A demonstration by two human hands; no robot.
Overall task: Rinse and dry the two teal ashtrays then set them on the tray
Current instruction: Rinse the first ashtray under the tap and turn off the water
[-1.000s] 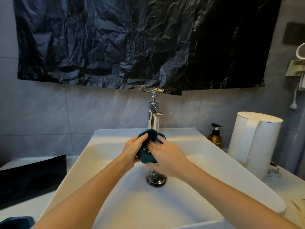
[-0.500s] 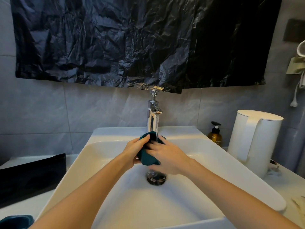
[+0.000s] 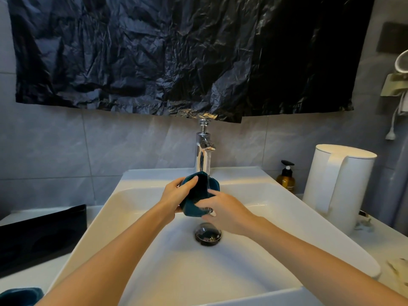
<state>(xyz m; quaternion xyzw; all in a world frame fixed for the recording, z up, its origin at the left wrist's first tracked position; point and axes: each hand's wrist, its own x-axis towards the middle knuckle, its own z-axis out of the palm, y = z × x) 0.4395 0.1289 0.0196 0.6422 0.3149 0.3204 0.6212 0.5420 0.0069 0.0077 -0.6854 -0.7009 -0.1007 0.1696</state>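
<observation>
We rinse one ashtray (image 3: pixel 197 196) under the tap (image 3: pixel 202 151), left hand (image 3: pixel 174 198) and right hand (image 3: pixel 228 212) gripping it — second ashtray (image 3: pixel 19 295) at 8 o'clock, drying and tray (image 3: pixel 44 236) are left.

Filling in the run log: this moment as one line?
step: rinse | left hand: grips teal ashtray | right hand: grips it too | faucet: running | second ashtray: lower left
</observation>
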